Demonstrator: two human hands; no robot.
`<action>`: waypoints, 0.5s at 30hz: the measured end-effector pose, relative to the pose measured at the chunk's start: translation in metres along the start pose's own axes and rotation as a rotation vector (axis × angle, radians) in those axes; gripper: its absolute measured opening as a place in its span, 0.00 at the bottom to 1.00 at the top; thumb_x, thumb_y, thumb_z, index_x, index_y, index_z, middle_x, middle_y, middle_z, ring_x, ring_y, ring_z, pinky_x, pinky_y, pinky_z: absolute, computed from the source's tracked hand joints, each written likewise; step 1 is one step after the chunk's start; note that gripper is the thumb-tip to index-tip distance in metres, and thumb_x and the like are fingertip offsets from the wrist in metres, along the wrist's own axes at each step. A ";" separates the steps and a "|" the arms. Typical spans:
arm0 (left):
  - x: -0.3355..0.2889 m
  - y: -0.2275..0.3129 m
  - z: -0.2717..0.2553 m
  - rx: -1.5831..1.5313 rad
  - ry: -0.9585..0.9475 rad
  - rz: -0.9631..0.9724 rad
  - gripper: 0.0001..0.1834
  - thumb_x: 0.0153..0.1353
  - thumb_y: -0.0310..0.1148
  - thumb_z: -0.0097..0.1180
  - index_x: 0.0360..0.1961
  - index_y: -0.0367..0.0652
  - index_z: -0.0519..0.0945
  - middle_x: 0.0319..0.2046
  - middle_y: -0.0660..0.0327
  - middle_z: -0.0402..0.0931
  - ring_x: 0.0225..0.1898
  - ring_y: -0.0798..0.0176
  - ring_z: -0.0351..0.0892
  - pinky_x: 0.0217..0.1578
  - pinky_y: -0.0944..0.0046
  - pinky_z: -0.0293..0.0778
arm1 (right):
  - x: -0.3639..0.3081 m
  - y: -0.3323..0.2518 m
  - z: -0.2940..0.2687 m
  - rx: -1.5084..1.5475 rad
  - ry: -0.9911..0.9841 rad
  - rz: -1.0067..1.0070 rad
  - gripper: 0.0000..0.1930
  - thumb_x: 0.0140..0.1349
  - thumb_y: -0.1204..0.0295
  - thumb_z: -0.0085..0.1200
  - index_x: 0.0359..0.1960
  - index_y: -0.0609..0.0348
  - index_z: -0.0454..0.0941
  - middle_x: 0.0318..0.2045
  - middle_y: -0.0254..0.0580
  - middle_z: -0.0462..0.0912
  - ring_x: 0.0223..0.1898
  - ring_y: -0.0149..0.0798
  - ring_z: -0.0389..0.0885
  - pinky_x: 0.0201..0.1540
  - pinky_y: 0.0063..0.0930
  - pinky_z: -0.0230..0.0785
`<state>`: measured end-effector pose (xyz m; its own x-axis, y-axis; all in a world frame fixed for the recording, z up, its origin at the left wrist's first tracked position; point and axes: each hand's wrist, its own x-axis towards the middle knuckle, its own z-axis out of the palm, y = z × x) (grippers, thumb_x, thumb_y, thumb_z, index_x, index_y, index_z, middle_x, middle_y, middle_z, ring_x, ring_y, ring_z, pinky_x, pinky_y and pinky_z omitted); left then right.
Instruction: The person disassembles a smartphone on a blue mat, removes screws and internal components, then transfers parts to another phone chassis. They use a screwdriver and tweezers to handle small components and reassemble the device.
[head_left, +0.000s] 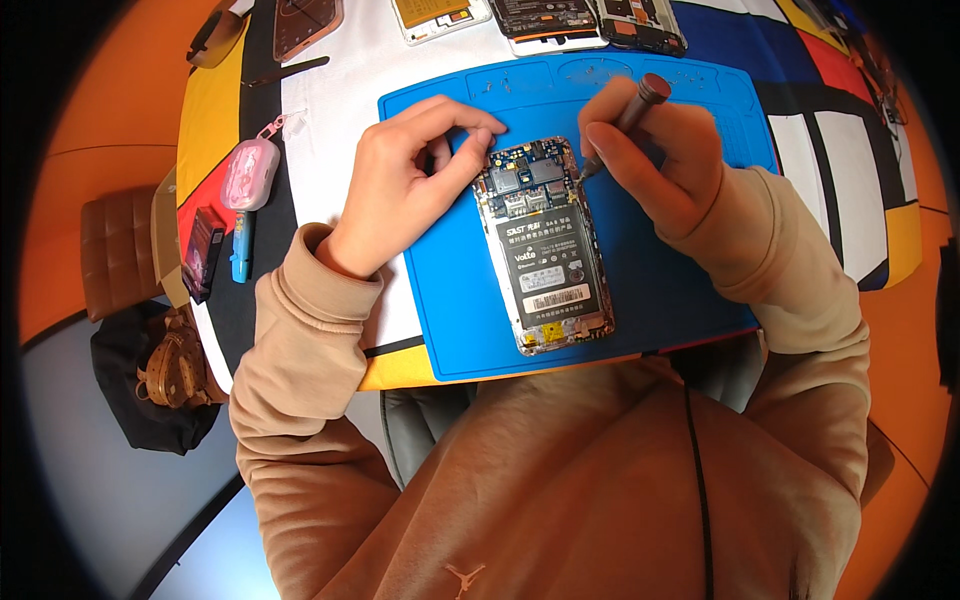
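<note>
An opened phone [545,250] lies on a blue work mat [440,310], its circuit board bare at the far end and a black battery below. At its far left corner my left hand [410,180] rests, thumb and forefinger curved around the corner. A screwdriver [630,115] with a dark reddish handle is gripped in my right hand [655,165]. Its tip meets the right edge of the phone, beside the circuit board. Small metal screws [590,73] lie scattered in the mat's far compartments.
Several other phones or phone parts [548,22] line the far table edge. At the left are a pink case [250,172], a blue pen-like item [241,245], a small dark box [203,255], black tweezers [287,73] and a tape roll [215,38].
</note>
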<state>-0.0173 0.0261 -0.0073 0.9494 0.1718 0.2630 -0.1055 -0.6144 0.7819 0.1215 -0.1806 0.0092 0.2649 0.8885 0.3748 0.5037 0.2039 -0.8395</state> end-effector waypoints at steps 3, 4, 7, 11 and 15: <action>-0.001 0.002 -0.003 0.048 -0.056 -0.027 0.07 0.63 0.27 0.57 0.39 0.39 0.84 0.32 0.63 0.79 0.25 0.76 0.73 0.25 0.77 0.65 | -0.001 0.000 0.002 0.005 0.019 -0.025 0.07 0.69 0.79 0.44 0.34 0.68 0.73 0.31 0.39 0.76 0.26 0.25 0.70 0.29 0.20 0.62; -0.002 0.002 -0.005 0.065 -0.073 -0.025 0.07 0.65 0.26 0.56 0.40 0.38 0.84 0.34 0.63 0.80 0.29 0.77 0.77 0.27 0.79 0.66 | -0.001 0.000 0.002 0.011 0.019 -0.030 0.07 0.68 0.79 0.44 0.34 0.68 0.73 0.31 0.39 0.76 0.26 0.26 0.70 0.29 0.20 0.62; 0.000 0.001 -0.001 0.009 -0.012 -0.015 0.07 0.61 0.30 0.59 0.37 0.41 0.84 0.28 0.62 0.77 0.18 0.73 0.64 0.21 0.72 0.62 | -0.001 0.002 0.002 0.011 0.018 -0.055 0.05 0.68 0.78 0.47 0.36 0.67 0.73 0.29 0.39 0.76 0.26 0.25 0.71 0.29 0.20 0.64; -0.001 -0.001 0.000 0.006 -0.008 0.000 0.07 0.61 0.30 0.59 0.37 0.40 0.85 0.28 0.62 0.77 0.18 0.73 0.64 0.21 0.72 0.62 | -0.001 0.006 0.001 -0.025 0.024 -0.094 0.05 0.68 0.76 0.51 0.40 0.65 0.73 0.26 0.38 0.76 0.26 0.24 0.73 0.28 0.20 0.66; -0.001 -0.002 0.000 0.007 -0.004 0.018 0.07 0.61 0.30 0.59 0.38 0.40 0.85 0.28 0.61 0.77 0.18 0.73 0.64 0.21 0.72 0.62 | -0.001 0.009 0.002 -0.015 0.046 -0.108 0.04 0.68 0.76 0.51 0.40 0.65 0.74 0.25 0.38 0.75 0.25 0.24 0.73 0.28 0.20 0.66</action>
<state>-0.0177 0.0274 -0.0092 0.9485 0.1575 0.2748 -0.1205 -0.6228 0.7730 0.1240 -0.1792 0.0008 0.2455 0.8418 0.4807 0.5432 0.2912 -0.7874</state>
